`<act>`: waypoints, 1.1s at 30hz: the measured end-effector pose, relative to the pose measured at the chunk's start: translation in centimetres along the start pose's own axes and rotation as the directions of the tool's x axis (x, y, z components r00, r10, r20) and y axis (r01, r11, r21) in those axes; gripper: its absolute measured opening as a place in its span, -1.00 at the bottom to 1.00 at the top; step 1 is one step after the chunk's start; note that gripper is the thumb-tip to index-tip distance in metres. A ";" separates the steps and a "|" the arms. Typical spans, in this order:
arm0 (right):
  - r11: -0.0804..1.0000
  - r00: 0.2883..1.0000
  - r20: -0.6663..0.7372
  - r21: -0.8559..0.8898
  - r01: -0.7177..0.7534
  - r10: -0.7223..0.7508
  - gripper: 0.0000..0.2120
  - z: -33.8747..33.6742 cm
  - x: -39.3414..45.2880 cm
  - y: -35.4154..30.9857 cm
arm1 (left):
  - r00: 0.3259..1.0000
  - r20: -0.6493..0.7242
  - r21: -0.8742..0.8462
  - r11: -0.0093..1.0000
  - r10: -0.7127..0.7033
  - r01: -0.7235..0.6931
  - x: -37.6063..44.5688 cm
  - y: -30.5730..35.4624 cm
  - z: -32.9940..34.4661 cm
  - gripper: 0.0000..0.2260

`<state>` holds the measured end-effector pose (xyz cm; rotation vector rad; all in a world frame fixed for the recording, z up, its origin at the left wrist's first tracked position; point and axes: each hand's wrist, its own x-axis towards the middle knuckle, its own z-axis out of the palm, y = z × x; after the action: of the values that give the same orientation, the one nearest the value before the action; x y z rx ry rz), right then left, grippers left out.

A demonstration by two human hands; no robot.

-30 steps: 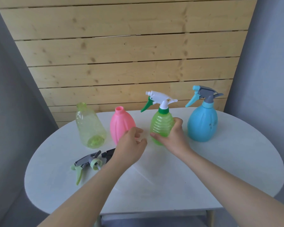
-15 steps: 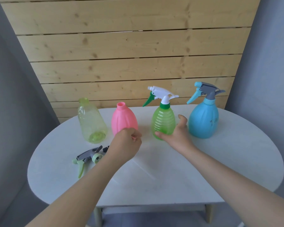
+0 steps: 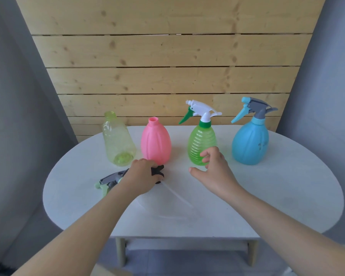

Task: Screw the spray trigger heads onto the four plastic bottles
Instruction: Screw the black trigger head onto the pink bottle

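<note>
Four bottles stand in a row on the white table (image 3: 287,196). The clear yellow bottle (image 3: 118,142) and the pink bottle (image 3: 155,144) have bare necks. The green bottle (image 3: 201,144) carries a white and green trigger head (image 3: 199,110). The blue bottle (image 3: 250,142) carries a grey and blue trigger head (image 3: 253,109). My left hand (image 3: 141,179) lies over a black trigger head (image 3: 157,171) on the table, fingers curled on it; its clear tube (image 3: 175,196) trails right. A grey and pale green trigger head (image 3: 110,180) lies just left. My right hand (image 3: 213,170) hovers open before the green bottle.
A wooden plank wall (image 3: 167,66) rises behind the table, with grey walls on both sides. The table's rounded front edge is near my forearms, and its legs show underneath.
My right hand has let go of the green bottle and drawn back a little. My left hand has dropped down and left onto the black trigger head lying on the table.
</note>
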<state>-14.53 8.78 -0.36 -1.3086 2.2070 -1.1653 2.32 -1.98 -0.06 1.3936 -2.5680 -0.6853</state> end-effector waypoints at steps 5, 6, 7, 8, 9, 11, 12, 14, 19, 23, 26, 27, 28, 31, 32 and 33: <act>1.000 0.998 0.060 0.007 0.009 -0.010 -0.61 0.4 -0.1 -0.5 | 0.996 0.084 -0.059 0.998 -0.007 0.012 0.5 -0.5 -0.5 -0.58; 1.000 0.998 0.068 0.007 0.011 -0.012 -0.62 0.5 -0.2 -0.5 | 0.996 0.094 -0.050 0.999 -0.002 0.006 0.6 -0.6 -0.5 -0.51; 1.000 0.997 0.072 0.010 0.013 -0.014 -0.63 0.5 -0.2 -0.5 | 0.995 0.104 -0.035 0.999 0.008 -0.005 0.6 -0.7 -0.5 -0.46; 1.000 0.997 0.074 0.012 0.014 -0.015 -0.64 0.5 -0.1 -0.5 | 0.992 0.122 -0.026 1.000 0.018 -0.015 0.6 -0.6 -0.5 -0.44; 1.000 0.997 0.078 0.013 0.015 -0.016 -0.64 0.5 -0.1 -0.6 | 0.989 0.142 -0.033 0.999 0.028 -0.023 0.6 -0.6 -0.4 -0.43; 1.000 0.996 0.089 0.011 0.015 -0.015 -0.64 0.4 0.0 -0.6 | 0.984 0.165 -0.060 0.997 0.060 -0.051 0.4 -0.3 -0.4 -0.45; 1.000 0.995 0.095 0.013 0.013 -0.014 -0.65 0.4 0.1 -0.6 | 0.985 0.150 -0.076 0.994 0.085 -0.074 0.3 0.0 -0.6 -0.48; 1.000 0.995 0.100 0.028 0.012 -0.015 -0.68 0.2 0.2 -0.7 | 0.983 0.081 -0.149 0.977 0.164 -0.151 0.1 0.4 -1.0 -0.64; 0.996 0.986 0.163 0.083 0.014 -0.027 -0.72 0.0 0.8 -1.2 | 0.966 -0.056 -0.178 0.950 0.250 -0.257 -1.0 -0.5 -3.4 -0.67; 0.992 0.979 0.195 0.118 0.038 -0.060 -0.55 1.3 1.6 -2.6 | 0.990 -0.112 -0.155 0.982 0.090 -0.107 -2.6 -3.4 -5.3 -0.67; 0.994 0.980 0.180 0.079 0.070 -0.083 -0.37 3.6 2.5 -3.9 | 0.976 -0.219 -0.116 0.992 0.015 -0.041 -3.2 -4.8 -5.9 -0.55; 0.996 0.981 0.171 0.040 0.081 -0.087 -0.30 4.3 2.9 -4.2 | 0.972 -0.234 -0.118 0.992 0.006 -0.035 -3.2 -5.0 -5.9 -0.51; 0.996 0.982 0.167 0.008 0.085 -0.085 -0.23 4.9 3.4 -4.5 | 0.970 -0.245 -0.127 0.991 0.003 -0.035 -3.2 -5.1 -5.9 -0.49; 0.998 0.985 0.158 0.015 0.062 -0.063 -0.04 7.1 4.8 -5.5 | 0.963 -0.268 -0.139 0.989 0.006 -0.044 -3.2 -6.0 -5.8 -0.45; 0.998 0.989 0.142 0.034 0.046 -0.051 -0.01 7.6 5.2 -5.7 | 0.964 -0.267 -0.137 0.989 0.008 -0.046 -3.2 -6.2 -5.7 -0.44; 0.998 0.992 0.125 0.052 0.029 -0.036 0.02 8.1 5.6 -5.9 | 0.964 -0.264 -0.134 0.990 0.009 -0.046 -3.2 -6.4 -5.7 -0.44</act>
<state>-9.05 -1.26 -0.07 -1.3632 2.0621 -1.1106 10.89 -4.17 2.41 1.3052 -2.2846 -0.6153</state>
